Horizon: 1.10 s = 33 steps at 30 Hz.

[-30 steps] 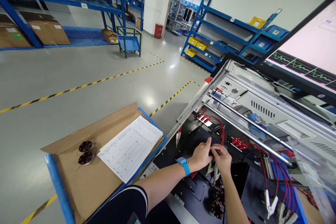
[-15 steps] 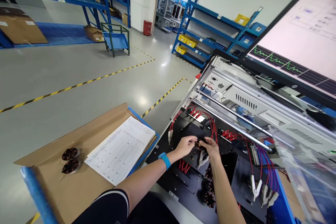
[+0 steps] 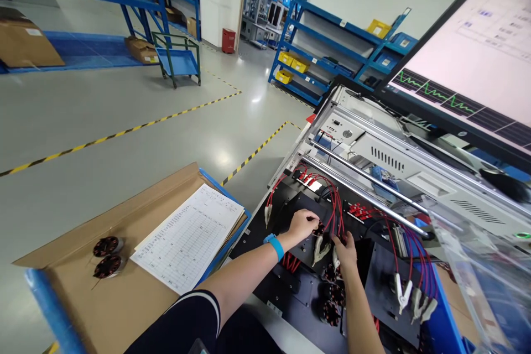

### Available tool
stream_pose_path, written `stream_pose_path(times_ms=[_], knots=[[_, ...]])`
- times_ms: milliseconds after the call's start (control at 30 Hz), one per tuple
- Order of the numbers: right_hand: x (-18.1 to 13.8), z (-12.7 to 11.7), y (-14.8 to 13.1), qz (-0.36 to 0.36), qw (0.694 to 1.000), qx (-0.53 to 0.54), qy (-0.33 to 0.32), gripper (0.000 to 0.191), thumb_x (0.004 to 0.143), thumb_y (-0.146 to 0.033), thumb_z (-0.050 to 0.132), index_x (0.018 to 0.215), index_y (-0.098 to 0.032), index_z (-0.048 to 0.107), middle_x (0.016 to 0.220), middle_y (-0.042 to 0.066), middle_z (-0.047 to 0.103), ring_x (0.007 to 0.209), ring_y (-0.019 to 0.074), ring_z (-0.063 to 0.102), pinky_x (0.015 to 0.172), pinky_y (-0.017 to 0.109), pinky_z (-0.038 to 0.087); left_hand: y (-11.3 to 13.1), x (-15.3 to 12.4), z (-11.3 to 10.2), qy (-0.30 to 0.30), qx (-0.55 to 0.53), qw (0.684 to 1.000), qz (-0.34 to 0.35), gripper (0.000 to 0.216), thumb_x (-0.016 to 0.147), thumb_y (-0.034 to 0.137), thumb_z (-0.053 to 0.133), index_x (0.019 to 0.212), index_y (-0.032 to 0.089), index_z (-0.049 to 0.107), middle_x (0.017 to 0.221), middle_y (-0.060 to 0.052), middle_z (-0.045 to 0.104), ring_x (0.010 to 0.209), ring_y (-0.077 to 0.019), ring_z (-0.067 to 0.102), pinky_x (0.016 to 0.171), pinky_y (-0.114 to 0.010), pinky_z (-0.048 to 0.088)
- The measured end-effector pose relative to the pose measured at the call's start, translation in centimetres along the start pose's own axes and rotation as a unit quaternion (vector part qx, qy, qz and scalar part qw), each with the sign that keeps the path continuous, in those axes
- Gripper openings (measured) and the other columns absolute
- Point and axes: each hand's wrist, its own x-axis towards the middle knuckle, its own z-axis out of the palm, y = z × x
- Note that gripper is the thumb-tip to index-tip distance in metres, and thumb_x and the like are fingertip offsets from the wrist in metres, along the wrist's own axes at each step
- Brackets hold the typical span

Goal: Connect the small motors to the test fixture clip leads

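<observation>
We've got both hands on the black test plate (image 3: 298, 287), approx. mid-plate: left hand (image 3: 304, 224) has fingers curled on a small motor (image 3: 318, 229), right hand (image 3: 345, 249) pinches a red-lead clip (image 3: 334, 258) just beside it, so hookup looks part-done. More clips (image 3: 412, 296) hang loose at the plate's right edge, and two motors (image 3: 104, 255) wait on the cardboard (image 3: 124, 298) w/ a log sheet (image 3: 188, 238). Warehouse room: grey floor, blue racks (image 3: 332, 44), monitor (image 3: 468, 61) at right.
</observation>
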Motion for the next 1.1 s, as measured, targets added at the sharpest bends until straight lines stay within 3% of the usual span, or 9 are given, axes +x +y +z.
stream_pose_path(times_ms=[133,267,400,533,633,700,833,967,1100], knots=[[-1.4,-0.6,-1.2,0.011,0.996,-0.090,-0.010,0.065,0.066,-0.059,0.055,0.116,-0.018,0.047,0.088,0.000,0.053,0.080,0.0126,0.050,0.072,0.022,0.038,-0.1,0.3,0.5,0.012,-0.007,0.998,-0.059,0.022,0.061,0.013,0.052,0.076,0.012,0.068,0.072,0.001,0.060,0.069,-0.0076,0.054,0.066,-0.017,0.041],[-2.9,-1.3,-3.3,0.026,0.973,-0.228,0.033,0.051,0.072,-0.058,0.049,0.112,-0.025,0.049,0.085,-0.001,0.055,0.074,0.0163,0.049,0.062,0.026,0.033,-0.4,0.6,1.0,0.022,0.004,0.996,-0.082,0.020,0.059,0.015,0.051,0.071,0.013,0.067,0.067,0.001,0.058,0.064,-0.0083,0.052,0.060,-0.018,0.039],[-4.0,-0.5,-4.2,-0.025,0.978,-0.207,0.013,0.065,0.066,-0.066,0.048,0.114,-0.022,0.049,0.088,0.001,0.054,0.081,0.0169,0.050,0.067,0.026,0.036,-0.5,0.8,1.2,0.004,-0.010,0.995,-0.097,0.020,0.059,0.017,0.051,0.072,0.013,0.066,0.068,0.001,0.058,0.062,-0.0080,0.053,0.058,-0.017,0.039],[-6.0,0.8,-5.1,-0.023,0.955,-0.296,-0.024,0.088,0.064,-0.069,0.046,0.135,-0.022,0.026,0.118,0.009,0.037,0.104,0.0226,0.044,0.082,0.031,0.039,-0.6,0.6,0.6,-0.003,-0.001,0.997,-0.076,0.019,0.060,0.017,0.052,0.073,0.013,0.066,0.070,0.001,0.058,0.065,-0.0079,0.052,0.062,-0.018,0.040],[-7.2,1.1,-5.5,-0.006,0.941,-0.339,-0.016,0.093,0.063,-0.074,0.044,0.137,-0.023,0.021,0.125,0.011,0.029,0.108,0.0263,0.042,0.087,0.036,0.039,-0.7,-0.6,-0.9,-0.001,0.007,1.000,0.014,0.019,0.067,0.020,0.055,0.081,0.014,0.066,0.081,0.002,0.058,0.076,-0.0068,0.052,0.073,-0.017,0.040],[-7.4,1.0,-5.2,-0.030,0.937,-0.347,0.015,0.084,0.066,-0.068,0.047,0.133,-0.020,0.029,0.117,0.011,0.037,0.105,0.0268,0.043,0.085,0.036,0.040,-1.0,-1.8,-2.2,-0.001,0.050,0.989,0.141,0.023,0.072,0.014,0.051,0.090,0.014,0.065,0.089,0.002,0.057,0.086,-0.0070,0.049,0.083,-0.017,0.037],[-7.0,0.6,-3.8,-0.070,0.928,-0.358,0.069,0.065,0.070,-0.058,0.050,0.118,-0.014,0.044,0.105,0.012,0.044,0.098,0.0266,0.045,0.083,0.035,0.040,-2.2,-3.1,-3.7,-0.065,0.212,0.894,0.389,0.028,0.075,0.007,0.044,0.091,0.016,0.065,0.105,0.000,0.053,0.095,-0.0113,0.044,0.087,-0.023,0.036],[-6.8,0.6,-3.3,-0.099,0.920,-0.376,0.047,0.071,0.070,-0.064,0.048,0.118,-0.012,0.039,0.106,0.012,0.045,0.099,0.0275,0.046,0.081,0.034,0.041,-3.0,-2.5,-3.2,-0.090,0.277,0.838,0.462,0.024,0.086,0.021,0.043,0.083,0.017,0.065,0.097,0.000,0.055,0.094,-0.0132,0.043,0.086,-0.026,0.035],[-7.2,0.6,-3.9,-0.044,0.921,-0.387,-0.015,0.068,0.076,-0.064,0.042,0.122,-0.016,0.026,0.109,0.011,0.049,0.094,0.0281,0.052,0.069,0.034,0.041,-2.6,-2.0,-2.9,-0.154,0.313,0.812,0.468,0.025,0.088,0.022,0.040,0.087,0.016,0.065,0.093,-0.001,0.054,0.092,-0.0149,0.041,0.080,-0.027,0.034]])
